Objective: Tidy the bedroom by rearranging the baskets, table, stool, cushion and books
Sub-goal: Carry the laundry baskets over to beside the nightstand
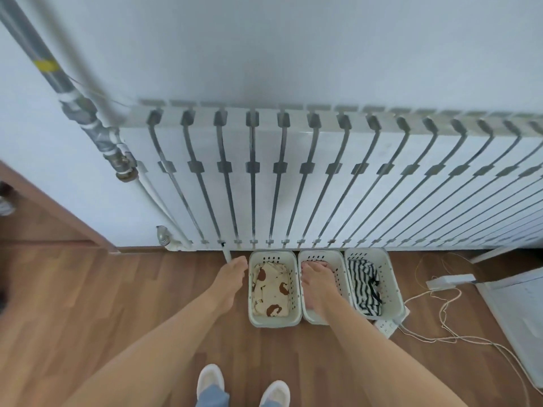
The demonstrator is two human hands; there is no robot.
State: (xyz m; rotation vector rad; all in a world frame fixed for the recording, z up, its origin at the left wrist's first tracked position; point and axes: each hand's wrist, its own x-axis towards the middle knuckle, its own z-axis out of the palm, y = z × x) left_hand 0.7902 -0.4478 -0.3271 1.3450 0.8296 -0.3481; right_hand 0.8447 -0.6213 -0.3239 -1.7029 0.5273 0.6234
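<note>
Three white perforated baskets stand side by side on the wood floor below the radiator. The left basket (295, 277) holds a cream cloth with brown patches. The middle basket (339, 274) is mostly covered by my right hand (316, 279), which reaches down into it with fingers stretched toward its far end. The right basket (392, 284) holds a black-and-white striped cloth. My left hand (230, 274) hangs just left of the left basket, fingers straight and pointing at the wall, holding nothing.
A white radiator (323, 177) with pipes (97, 127) fills the wall behind the baskets. A power strip (386, 327) and loose cables (446, 306) lie right of the baskets, beside a white furniture edge (517, 318). Brown wooden furniture (38, 215) stands at left. My shoes (210, 380) are near.
</note>
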